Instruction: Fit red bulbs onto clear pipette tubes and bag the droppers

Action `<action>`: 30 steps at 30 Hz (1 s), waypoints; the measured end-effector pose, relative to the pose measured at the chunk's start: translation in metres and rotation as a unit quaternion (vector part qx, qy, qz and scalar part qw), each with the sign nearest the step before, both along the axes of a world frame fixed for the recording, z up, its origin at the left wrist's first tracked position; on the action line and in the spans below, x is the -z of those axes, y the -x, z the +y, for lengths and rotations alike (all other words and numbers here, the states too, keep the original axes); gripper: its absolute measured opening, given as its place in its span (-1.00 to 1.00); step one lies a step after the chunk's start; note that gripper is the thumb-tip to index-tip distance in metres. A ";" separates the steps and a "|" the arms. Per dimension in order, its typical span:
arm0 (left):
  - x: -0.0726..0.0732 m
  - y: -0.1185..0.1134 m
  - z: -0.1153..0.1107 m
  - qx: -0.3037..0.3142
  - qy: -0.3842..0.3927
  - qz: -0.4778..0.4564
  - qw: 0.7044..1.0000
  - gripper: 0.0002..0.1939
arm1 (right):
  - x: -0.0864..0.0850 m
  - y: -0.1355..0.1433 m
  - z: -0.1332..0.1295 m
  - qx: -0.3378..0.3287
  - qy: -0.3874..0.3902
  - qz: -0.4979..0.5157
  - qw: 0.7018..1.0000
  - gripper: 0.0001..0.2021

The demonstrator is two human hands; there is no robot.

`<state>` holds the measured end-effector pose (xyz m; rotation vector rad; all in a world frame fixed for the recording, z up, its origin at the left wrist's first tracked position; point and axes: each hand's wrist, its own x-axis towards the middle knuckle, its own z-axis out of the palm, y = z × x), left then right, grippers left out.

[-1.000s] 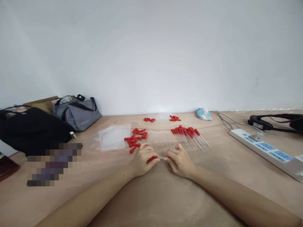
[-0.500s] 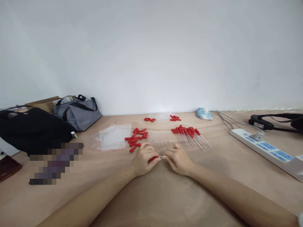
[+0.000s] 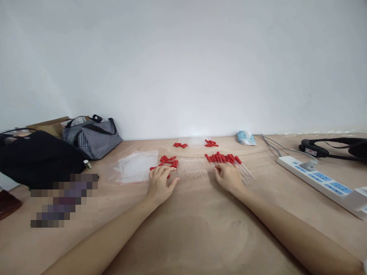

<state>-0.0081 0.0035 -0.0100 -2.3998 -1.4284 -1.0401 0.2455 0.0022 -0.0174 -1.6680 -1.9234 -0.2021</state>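
Red bulbs [image 3: 164, 158] lie under left fingers [image 3: 172, 185], spread apart — right fingers [image 3: 222, 166] at capped droppers [image 3: 219, 157], grip unclear.

Left hand [image 3: 161, 184], right hand [image 3: 230, 178] now apart

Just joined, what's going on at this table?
A person is working bare-handed with red rubber bulbs and clear thin tubes. The left hand is over the loose red bulbs. The right hand is at the near side of the tubes fitted with red bulbs; whether it grips one is unclear. Between the hands lies a row of bare tubes, with clear plastic bags further left.
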 end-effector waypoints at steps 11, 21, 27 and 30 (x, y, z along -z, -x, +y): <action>0.003 0.004 0.002 -0.044 0.032 0.040 0.998 -0.83 | 0.003 0.005 0.031 0.129 0.048 -0.029 0.990 -0.82; 0.005 0.007 0.006 -0.052 0.049 0.042 0.997 -0.85 | -0.003 0.014 0.030 0.129 0.062 -0.022 0.989 -0.72; 0.006 0.006 0.007 -0.051 0.066 0.046 0.995 -0.86 | -0.006 0.035 0.036 0.100 0.100 -0.034 0.989 -0.72; 0.003 0.007 0.005 -0.056 0.072 0.049 0.995 -0.86 | -0.009 0.043 0.040 0.118 0.118 -0.045 0.985 -0.71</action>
